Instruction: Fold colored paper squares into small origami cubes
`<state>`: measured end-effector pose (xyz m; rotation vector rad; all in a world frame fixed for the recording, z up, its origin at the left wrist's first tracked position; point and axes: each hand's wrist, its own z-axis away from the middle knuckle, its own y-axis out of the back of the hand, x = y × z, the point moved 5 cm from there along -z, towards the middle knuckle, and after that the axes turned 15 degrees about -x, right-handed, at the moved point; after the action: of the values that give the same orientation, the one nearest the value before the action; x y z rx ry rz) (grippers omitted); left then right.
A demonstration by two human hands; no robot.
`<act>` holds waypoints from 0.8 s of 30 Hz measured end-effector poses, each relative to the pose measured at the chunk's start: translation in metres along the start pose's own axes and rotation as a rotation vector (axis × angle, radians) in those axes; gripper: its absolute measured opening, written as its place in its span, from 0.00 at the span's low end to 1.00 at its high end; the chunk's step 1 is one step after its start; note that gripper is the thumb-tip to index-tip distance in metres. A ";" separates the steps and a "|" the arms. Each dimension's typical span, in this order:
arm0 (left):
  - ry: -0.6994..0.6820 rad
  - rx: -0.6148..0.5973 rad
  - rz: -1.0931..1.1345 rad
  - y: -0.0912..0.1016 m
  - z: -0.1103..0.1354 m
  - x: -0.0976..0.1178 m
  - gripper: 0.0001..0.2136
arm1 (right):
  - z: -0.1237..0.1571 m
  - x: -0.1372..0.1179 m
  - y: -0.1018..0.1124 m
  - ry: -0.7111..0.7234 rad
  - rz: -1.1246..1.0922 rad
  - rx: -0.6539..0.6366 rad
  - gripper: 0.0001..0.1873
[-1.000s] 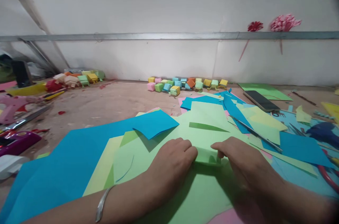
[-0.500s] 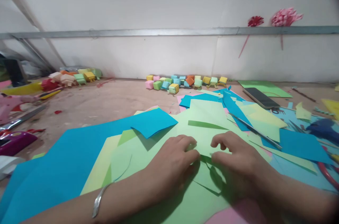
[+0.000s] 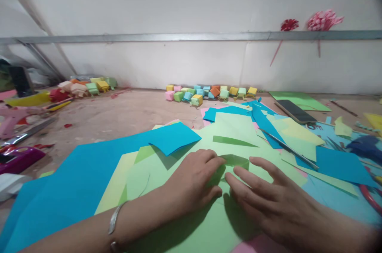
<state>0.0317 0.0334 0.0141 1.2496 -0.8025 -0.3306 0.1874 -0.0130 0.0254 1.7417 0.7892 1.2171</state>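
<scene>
A small piece of light green paper (image 3: 237,161) stands curved up between my two hands, over a larger light green sheet. At its left end, my left hand (image 3: 197,179) has its fingers curled around the paper, with the thumb lower down. My right hand (image 3: 268,199) is open at the right side of the piece, fingers spread and close to its edge. A flat light green square (image 3: 235,125) lies just beyond, with a darker green strip (image 3: 234,140) at its near edge. Left of my left hand is a folded blue paper (image 3: 176,137).
Large blue sheets (image 3: 77,177) spread to the left. Scissors or a similar metal tool (image 3: 289,149) lie on papers at the right, near a phone (image 3: 294,110). Several small paper cubes (image 3: 197,100) line the wall. A pink glue gun (image 3: 12,119) is far left.
My right hand has opened, its fingers spreading out. The small green piece now shows standing in a curve between the hands. My left hand has stayed nearly in place.
</scene>
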 end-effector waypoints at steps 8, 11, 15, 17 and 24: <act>0.007 0.025 -0.043 0.003 -0.001 -0.001 0.21 | 0.002 0.004 -0.001 0.090 0.107 -0.029 0.17; 0.016 0.010 -0.073 0.003 -0.002 -0.002 0.22 | 0.003 0.005 0.007 0.165 0.077 -0.023 0.17; 0.017 -0.024 -0.059 0.003 -0.003 -0.003 0.23 | 0.001 0.003 0.009 0.189 0.004 -0.020 0.15; 0.011 -0.025 -0.047 0.004 -0.003 -0.003 0.23 | -0.003 0.002 0.002 0.173 -0.001 -0.033 0.14; -0.002 -0.029 -0.066 0.004 -0.004 -0.003 0.21 | -0.008 0.013 -0.010 0.177 -0.069 0.032 0.16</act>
<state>0.0323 0.0395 0.0166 1.2506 -0.7571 -0.3956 0.1842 0.0045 0.0231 1.6343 0.9697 1.3308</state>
